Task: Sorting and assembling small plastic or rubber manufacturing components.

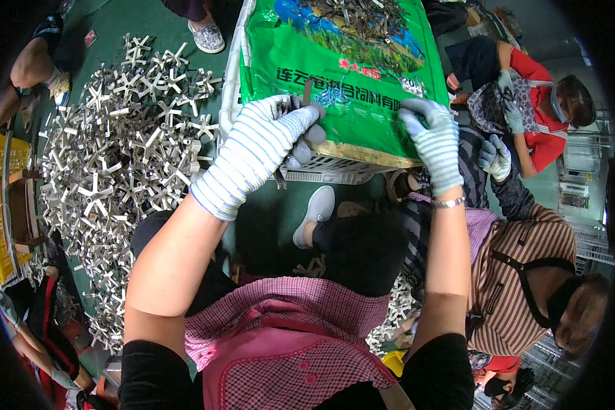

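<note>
My left hand [260, 140], in a white glove with blue stripes and grey fingertips, is closed around a thin dark metal strip [307, 91] that sticks up past the fingers. What else lies in its palm is hidden. Over the right part of a green printed sack [273, 41] is my right hand [432, 140], in a matching glove. Its fingers are bent but apart, with nothing visible between them. The sack covers a white plastic crate [342, 169]. Small bluish scraps [333, 94] lie on the sack between my hands, and a heap of dark thin pieces [359, 20] is at its far end.
On the green floor at left spreads a large pile of silvery multi-armed metal parts [137, 137]. A yellow crate [0, 198] stands beyond it. Gloved co-workers sit at right, one in a red top [536, 75], one in a striped top [519, 273]. More people's limbs show at left.
</note>
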Tool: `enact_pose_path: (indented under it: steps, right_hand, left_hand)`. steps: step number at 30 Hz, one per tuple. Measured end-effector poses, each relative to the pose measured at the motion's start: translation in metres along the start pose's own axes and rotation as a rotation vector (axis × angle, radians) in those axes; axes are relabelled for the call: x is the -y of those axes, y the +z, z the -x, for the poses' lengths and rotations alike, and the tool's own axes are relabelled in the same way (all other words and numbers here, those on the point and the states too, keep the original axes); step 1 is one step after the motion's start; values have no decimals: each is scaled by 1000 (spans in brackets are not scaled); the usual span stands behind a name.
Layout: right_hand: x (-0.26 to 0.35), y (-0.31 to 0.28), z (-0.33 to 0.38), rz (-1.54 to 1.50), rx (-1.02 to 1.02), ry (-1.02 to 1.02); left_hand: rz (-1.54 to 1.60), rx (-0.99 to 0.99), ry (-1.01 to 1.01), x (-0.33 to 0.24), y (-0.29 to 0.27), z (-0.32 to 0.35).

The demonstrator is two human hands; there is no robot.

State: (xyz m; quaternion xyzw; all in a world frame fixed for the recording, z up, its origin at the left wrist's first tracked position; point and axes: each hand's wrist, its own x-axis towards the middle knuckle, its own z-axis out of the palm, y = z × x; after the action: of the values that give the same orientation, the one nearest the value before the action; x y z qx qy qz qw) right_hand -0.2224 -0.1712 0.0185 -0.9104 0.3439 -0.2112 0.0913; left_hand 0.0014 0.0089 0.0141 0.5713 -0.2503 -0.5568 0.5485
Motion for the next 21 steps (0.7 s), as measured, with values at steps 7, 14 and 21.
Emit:
enact_pose_path:
  steps: [7,14,21]
  right_hand:
    - [-5,45,-37,132,146,140]
    - [7,70,-40,419,173,102]
    - [29,58,-25,-306,-116,359]
  left_hand:
    - [44,-19,8,-6,1,5]
    - [147,46,-41,-14,-9,11]
    - [181,58,-50,-12,-7,10]
